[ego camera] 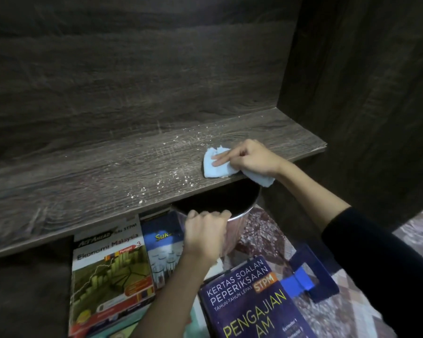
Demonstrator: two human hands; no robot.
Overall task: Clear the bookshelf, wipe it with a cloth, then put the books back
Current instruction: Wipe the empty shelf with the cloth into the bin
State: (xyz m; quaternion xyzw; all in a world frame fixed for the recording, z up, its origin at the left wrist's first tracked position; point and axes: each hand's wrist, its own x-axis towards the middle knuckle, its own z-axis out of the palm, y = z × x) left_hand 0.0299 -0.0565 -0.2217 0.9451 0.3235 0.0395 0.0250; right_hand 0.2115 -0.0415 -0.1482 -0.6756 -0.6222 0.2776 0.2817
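I see the dark wood-grain shelf [108, 167] crossing mid-frame, dusted with white crumbs [161, 184]. At centre right the right hand [252, 158] presses the pale blue cloth [213, 169] flat under straight fingers. At lower centre the left hand [205, 232] curls over the rim of a metal bin [239, 215], whose inside is lost under the shelf edge, and the books [110, 276] lie on the patterned floor [266, 235], cut off at the bottom.

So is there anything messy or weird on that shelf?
Yes. White crumbs are scattered over the dark wooden shelf, mostly left of the blue cloth that the right hand presses down. They look like dust or flakes not yet wiped off. The left hand holds a metal bin under the shelf's front edge.
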